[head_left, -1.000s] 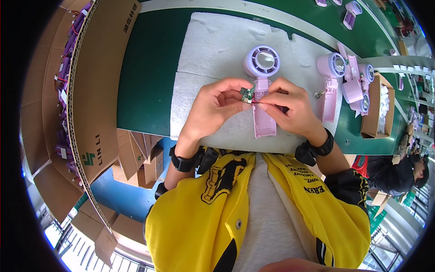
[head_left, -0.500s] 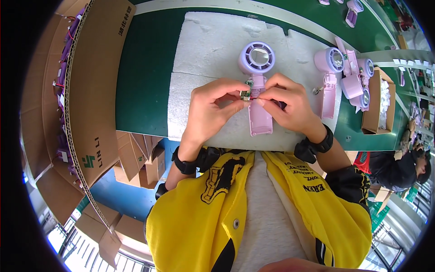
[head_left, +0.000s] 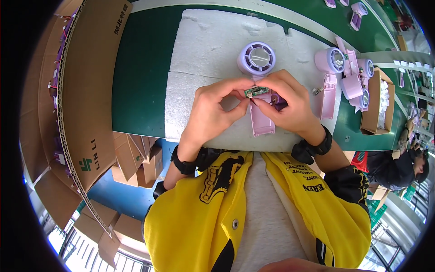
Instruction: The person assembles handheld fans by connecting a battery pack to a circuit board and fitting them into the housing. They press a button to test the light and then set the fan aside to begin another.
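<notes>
A purple handheld fan (head_left: 257, 59) lies on the white foam sheet (head_left: 204, 50), its round head away from me and its pale handle (head_left: 262, 123) toward me. My left hand (head_left: 213, 111) and my right hand (head_left: 290, 102) meet over the handle. Both pinch a small green circuit board (head_left: 255, 92) between their fingertips, just above the open handle. My right fingers also cover a dark purple part of the handle. Each wrist wears a black band.
More purple and pink fan parts (head_left: 340, 72) lie at the right on the green table (head_left: 140, 68). A brown box of white parts (head_left: 378, 106) stands at the right edge. Large cardboard boxes (head_left: 86, 90) stand at the left. Another person (head_left: 398, 163) sits at the lower right.
The view has shifted slightly, so the fan sits a bit lower and left. Both hands stay on the handle, and the green board has been turned and now lies flatter between the fingertips.
</notes>
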A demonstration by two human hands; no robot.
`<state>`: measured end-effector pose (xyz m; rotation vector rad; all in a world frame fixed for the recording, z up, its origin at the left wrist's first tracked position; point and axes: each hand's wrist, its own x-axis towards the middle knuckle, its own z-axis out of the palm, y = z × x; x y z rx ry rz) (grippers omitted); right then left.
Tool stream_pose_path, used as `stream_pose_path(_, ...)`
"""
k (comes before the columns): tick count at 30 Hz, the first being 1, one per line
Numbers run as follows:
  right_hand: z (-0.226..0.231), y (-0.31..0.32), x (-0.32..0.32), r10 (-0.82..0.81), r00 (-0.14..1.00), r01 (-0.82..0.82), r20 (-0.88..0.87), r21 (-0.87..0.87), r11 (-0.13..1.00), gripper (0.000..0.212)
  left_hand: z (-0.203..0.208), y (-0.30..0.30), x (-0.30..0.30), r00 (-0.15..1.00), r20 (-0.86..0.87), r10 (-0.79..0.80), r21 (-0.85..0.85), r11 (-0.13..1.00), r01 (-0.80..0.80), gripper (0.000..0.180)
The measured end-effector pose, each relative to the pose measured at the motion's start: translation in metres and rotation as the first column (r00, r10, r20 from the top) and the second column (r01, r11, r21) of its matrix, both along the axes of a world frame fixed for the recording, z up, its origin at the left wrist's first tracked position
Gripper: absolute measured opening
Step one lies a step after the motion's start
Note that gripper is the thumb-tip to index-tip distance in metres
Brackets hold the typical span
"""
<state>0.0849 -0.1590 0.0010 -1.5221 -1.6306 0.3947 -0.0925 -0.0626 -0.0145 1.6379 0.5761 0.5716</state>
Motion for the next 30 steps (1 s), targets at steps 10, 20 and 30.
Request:
stream_pose_path(10,0.0,0.002,0.001,-0.028,0.998,0.028,0.056,0.006,1.0,0.039,-0.006,0.001,0.001,0.998,0.05,0.031,0.124,0.992,-0.037,0.03)
stream_pose_path(20,0.001,0.001,0.0,-0.06,0.993,0.06,0.1,0.009,0.998,0.037,-0.008,0.0,0.004,0.995,0.077,0.058,0.281,0.957,-0.078,0.029)
stream_pose_path(30,0.007,-0.001,0.0,-0.092,0.996,0.09,-0.008,-0.134,0.987,0.031,-0.01,-0.001,0.006,0.988,0.149,0.038,0.105,0.993,-0.054,0.028)
